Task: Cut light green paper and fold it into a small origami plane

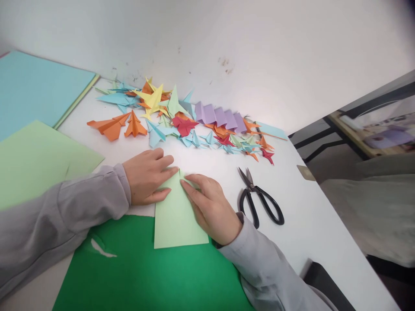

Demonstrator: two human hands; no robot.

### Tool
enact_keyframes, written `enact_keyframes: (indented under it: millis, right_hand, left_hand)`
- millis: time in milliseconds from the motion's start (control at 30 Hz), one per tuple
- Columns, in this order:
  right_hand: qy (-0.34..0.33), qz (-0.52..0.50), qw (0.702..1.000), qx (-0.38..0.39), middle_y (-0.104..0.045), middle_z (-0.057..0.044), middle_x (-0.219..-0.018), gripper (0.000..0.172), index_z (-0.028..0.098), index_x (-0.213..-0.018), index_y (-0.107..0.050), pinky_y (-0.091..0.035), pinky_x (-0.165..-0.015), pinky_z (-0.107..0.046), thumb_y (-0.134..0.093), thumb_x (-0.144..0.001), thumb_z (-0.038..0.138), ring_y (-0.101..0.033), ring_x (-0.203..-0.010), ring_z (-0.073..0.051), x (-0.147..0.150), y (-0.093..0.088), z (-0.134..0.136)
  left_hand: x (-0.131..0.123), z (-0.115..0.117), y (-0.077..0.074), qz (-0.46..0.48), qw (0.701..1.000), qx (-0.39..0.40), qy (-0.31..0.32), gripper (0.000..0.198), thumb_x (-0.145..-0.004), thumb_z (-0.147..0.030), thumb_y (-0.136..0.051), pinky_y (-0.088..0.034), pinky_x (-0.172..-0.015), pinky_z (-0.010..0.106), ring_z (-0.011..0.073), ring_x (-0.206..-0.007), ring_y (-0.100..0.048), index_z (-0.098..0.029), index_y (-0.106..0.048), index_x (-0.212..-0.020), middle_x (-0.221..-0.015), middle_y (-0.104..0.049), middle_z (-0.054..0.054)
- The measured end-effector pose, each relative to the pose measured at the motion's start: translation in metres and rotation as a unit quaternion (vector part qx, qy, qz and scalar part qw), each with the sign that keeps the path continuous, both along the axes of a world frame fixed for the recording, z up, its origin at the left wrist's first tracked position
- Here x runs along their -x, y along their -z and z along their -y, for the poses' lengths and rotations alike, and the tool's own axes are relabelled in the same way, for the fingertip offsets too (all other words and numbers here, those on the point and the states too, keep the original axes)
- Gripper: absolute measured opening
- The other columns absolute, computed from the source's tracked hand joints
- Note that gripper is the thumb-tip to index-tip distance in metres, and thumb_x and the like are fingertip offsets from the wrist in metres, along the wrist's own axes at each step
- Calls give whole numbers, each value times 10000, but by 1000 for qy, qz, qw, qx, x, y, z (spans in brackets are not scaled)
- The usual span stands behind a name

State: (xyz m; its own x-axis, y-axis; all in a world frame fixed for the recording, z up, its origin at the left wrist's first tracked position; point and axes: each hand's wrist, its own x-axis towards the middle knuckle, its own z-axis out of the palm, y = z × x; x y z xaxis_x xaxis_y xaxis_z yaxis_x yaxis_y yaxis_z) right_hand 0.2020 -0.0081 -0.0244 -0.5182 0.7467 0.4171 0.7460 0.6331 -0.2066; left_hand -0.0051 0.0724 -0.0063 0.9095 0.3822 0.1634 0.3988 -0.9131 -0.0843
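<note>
A light green sheet of paper [178, 224] lies partly on a dark green sheet, its top end folded to a narrow tip. My left hand [149, 177] is at its upper left edge, thumb and forefinger pressing on the paper near the fold. On the other side, my right hand [212, 205] pinches the upper right edge, fingertips close to the folded tip. The palm covers part of the right edge. Just right of that hand, black-handled scissors [256, 194] lie with blades slightly apart.
Folded paper planes [155, 101] in several colours and a purple pleated strip [220, 116] line the wall. Large blue [42, 86] and light green sheets [35, 160] are at left. The dark green sheet [145, 276] has a tear. A black object [327, 285] sits near the table's right edge.
</note>
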Motion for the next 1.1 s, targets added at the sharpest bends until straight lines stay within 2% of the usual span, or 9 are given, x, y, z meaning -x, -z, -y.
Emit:
enact_keyframes:
  millis: [267,500,1100]
  right_hand:
    - [-6,-17,1000,-5,-583,-152,-1161,293,117,-1159,-527,-465,-893,-426,-450,-877,95,-514,-1104,-243,-1,0,0]
    - [-15,-4,1000,0,-584,-157,-1170,324,110,-1164,-536,-463,-896,-441,-443,-859,47,-503,-1121,-251,-2,1,0]
    - [-19,-18,1000,0,-594,-149,-1163,320,135,-1155,-539,-466,-888,-452,-434,-863,56,-516,-1116,-246,-2,2,0]
  left_hand:
    - [0,-1,-1,-4,1000,8,-2,492,-848,-401,-433,-405,-692,399,251,-792,-435,-75,-551,-1197,-972,-532,153]
    - [1,0,0,3,1000,9,-3,487,-847,-399,-437,-403,-700,398,247,-797,-438,-79,-548,-1197,-969,-532,152]
    - [1,-1,1,11,1000,11,-3,484,-846,-404,-441,-395,-714,391,243,-796,-435,-84,-552,-1192,-965,-525,146]
